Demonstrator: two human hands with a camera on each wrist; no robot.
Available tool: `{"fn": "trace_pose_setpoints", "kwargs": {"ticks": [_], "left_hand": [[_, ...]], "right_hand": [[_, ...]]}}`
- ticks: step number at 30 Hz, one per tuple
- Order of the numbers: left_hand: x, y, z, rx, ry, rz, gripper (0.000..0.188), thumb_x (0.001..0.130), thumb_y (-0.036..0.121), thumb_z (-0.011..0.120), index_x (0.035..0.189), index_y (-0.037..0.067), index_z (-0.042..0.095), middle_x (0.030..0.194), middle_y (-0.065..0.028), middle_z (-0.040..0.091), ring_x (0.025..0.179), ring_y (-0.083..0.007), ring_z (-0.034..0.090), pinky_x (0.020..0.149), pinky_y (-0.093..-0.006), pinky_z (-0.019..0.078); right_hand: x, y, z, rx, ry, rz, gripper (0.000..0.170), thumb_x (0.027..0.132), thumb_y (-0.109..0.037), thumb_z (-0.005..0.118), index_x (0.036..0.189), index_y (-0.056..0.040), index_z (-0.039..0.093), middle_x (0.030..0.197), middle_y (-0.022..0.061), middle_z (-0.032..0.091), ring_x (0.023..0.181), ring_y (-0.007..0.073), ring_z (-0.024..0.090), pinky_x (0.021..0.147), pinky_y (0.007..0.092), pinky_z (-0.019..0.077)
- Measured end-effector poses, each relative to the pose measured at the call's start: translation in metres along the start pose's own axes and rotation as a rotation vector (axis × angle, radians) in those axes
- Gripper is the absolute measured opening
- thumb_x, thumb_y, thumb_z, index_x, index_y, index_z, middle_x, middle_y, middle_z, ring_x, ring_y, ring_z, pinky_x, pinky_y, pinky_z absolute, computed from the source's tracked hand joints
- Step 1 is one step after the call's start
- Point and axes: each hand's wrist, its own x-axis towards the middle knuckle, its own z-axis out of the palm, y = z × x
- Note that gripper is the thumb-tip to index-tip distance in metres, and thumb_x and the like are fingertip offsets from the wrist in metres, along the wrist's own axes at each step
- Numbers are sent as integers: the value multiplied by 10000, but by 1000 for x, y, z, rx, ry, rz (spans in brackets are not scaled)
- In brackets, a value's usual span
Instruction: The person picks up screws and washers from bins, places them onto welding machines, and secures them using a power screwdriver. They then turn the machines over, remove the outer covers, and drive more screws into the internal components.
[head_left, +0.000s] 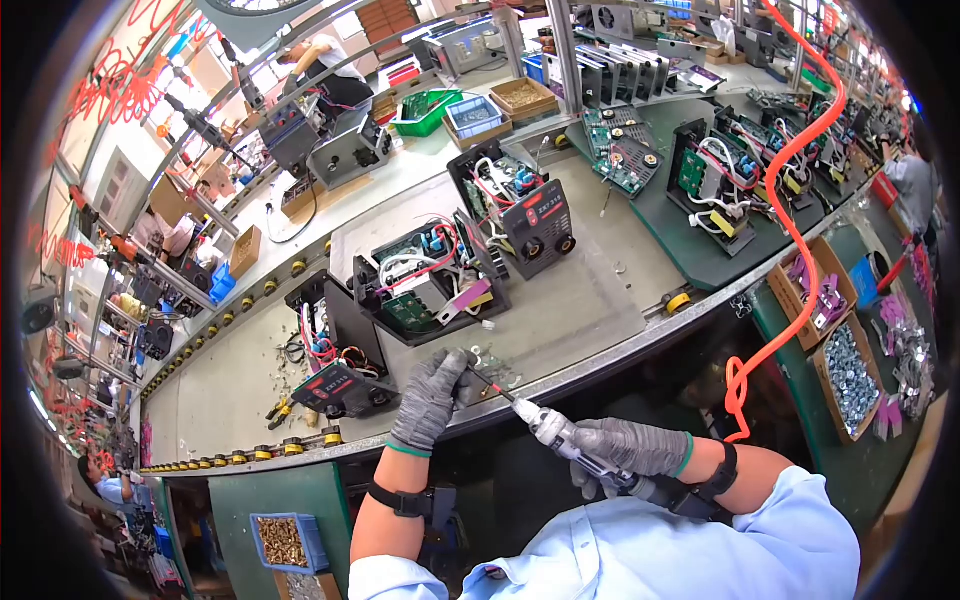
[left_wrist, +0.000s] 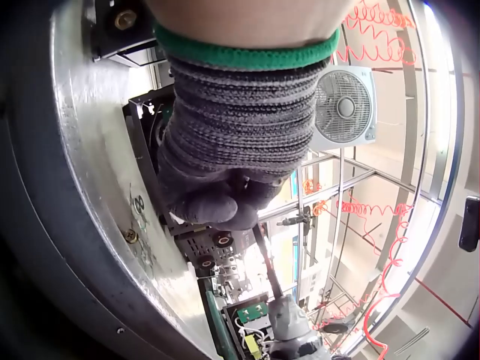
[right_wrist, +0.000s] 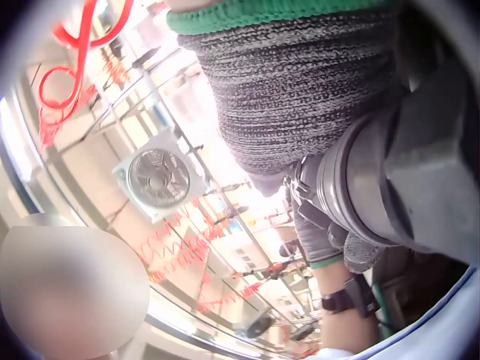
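Note:
In the head view my gloved right hand (head_left: 625, 447) grips a powered screwdriver (head_left: 553, 428), its thin bit (head_left: 492, 384) aimed up and left. At the bit's tip is my gloved left hand (head_left: 432, 400), pinching with thumb and fingers. The left wrist view has the curled fingers (left_wrist: 214, 206) right at the end of the bit (left_wrist: 268, 262); a screw there would be hidden. The screwdriver body (right_wrist: 375, 184) fills the right of the right wrist view. Just beyond the left hand, small hardware (head_left: 500, 368) lies by the bench edge, near an open welding machine (head_left: 430, 285).
Two more open machines flank it, one at the left (head_left: 340, 350) and one behind (head_left: 520, 205). Yellow-and-black rollers (head_left: 292, 446) line the metal bench edge. An orange air hose (head_left: 800, 240) hangs at right, near a box of screws (head_left: 848, 380). A blue bin (head_left: 258, 540) sits lower left.

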Motion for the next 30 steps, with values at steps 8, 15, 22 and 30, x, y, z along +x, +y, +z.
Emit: {"fn": "trace_pose_setpoints", "kwargs": {"ticks": [8, 15, 22, 30], "left_hand": [[13, 20, 0, 138, -61, -9, 449, 998, 458, 681, 1103, 22, 708, 800, -53, 685, 665, -147, 632, 599, -279, 484], [56, 9, 4, 1626, 9, 167, 456, 830, 533, 750, 856, 82, 810, 853, -194, 750, 822, -366, 731, 746, -490, 561], [92, 3, 8, 1922, -232, 364, 379, 760, 530, 744, 779, 153, 780, 751, -143, 717, 768, -346, 726, 703, -484, 560], [89, -13, -12, 1819, -37, 446, 351, 848, 387, 726, 843, 39, 768, 752, -171, 725, 708, -334, 718, 668, -447, 563]], "right_hand": [[-2, 4, -11, 190, -91, -112, 713, 969, -683, 585, 1298, -51, 589, 931, 120, 729, 797, 242, 759, 594, 312, 614], [-6, 12, -17, 326, -41, -98, 468, 1003, -556, 601, 1215, -140, 570, 930, 88, 701, 722, 179, 717, 512, 274, 559], [-20, 18, -10, 236, 74, -172, 584, 963, -702, 577, 1035, -124, 531, 770, 65, 636, 577, 172, 684, 410, 274, 526], [-24, 24, -9, 200, 91, -201, 651, 919, -760, 591, 1048, -125, 519, 769, 57, 623, 578, 167, 678, 420, 271, 533]]}}
